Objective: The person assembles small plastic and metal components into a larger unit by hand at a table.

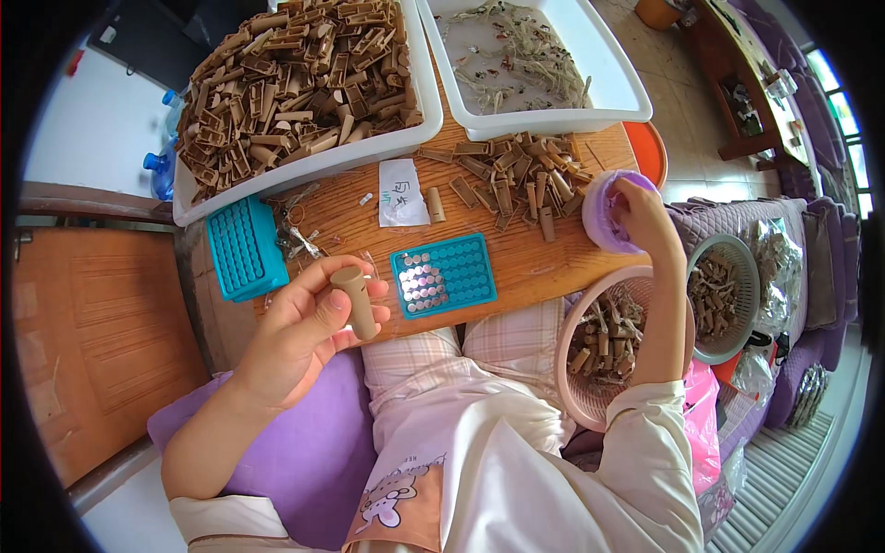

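My left hand (293, 327) holds a small brown cylindrical plastic casing (361, 311) upright, its fingers and thumb wrapped round it at the table's near edge. My right hand (643, 214) reaches down into a round tub with a purple lining (595, 226) at the table's right; its fingertips and whatever they touch are hidden inside. Between the hands lies a teal tray (472, 269) with rows of round pockets, the left ones filled with small shiny silver discs. Beyond it, one brown casing (435, 205) stands beside a white paper slip (396, 189). Loose half-shell casings (512, 175) are heaped near the tub.
A white bin (323, 152) heaped with brown casings and another white bin (544, 122) with thin wired parts stand at the back. Stacked teal trays (245, 251) sit left. A pink basket (579, 401) and a grey basket (750, 290) hold casings with wires at right.
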